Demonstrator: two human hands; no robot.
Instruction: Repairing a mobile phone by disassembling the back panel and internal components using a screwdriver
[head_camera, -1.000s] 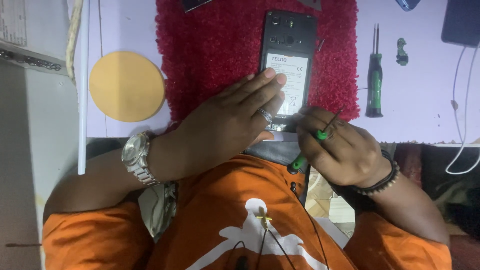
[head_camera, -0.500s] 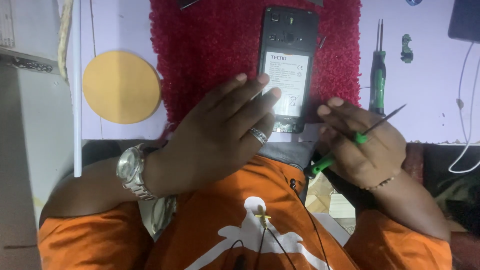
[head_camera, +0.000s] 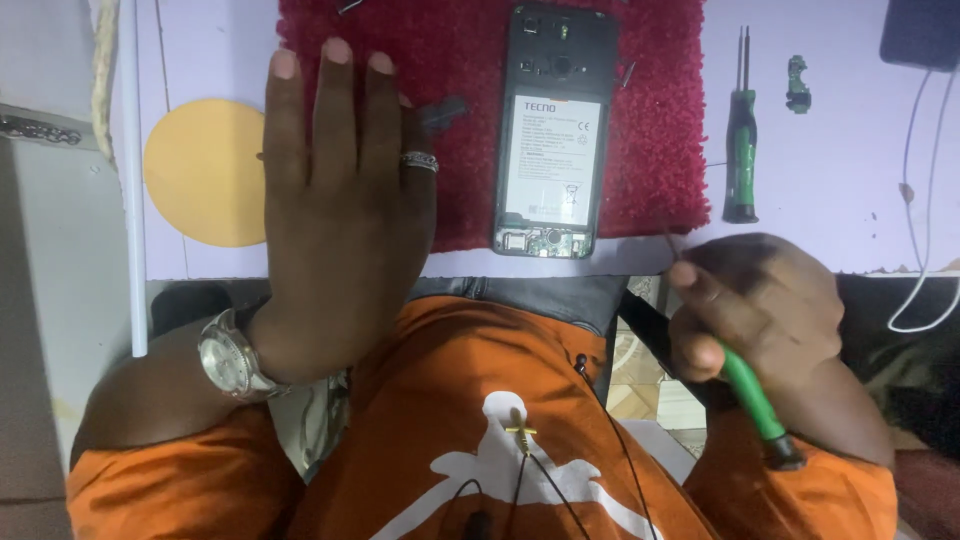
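Single head-worn view, looking steeply down — close over the person's chest and hands, red mat (head_camera: 480, 90) toward 12 o'clock, desk edge crossing mid-frame

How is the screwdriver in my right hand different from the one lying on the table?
The held screwdriver is gripped in the right hand, tilted, over the lap; the lying screwdriver rests untouched on the table, pointing away. The held handle looks brighter green; the lying one is darker with black. Both have green handles.
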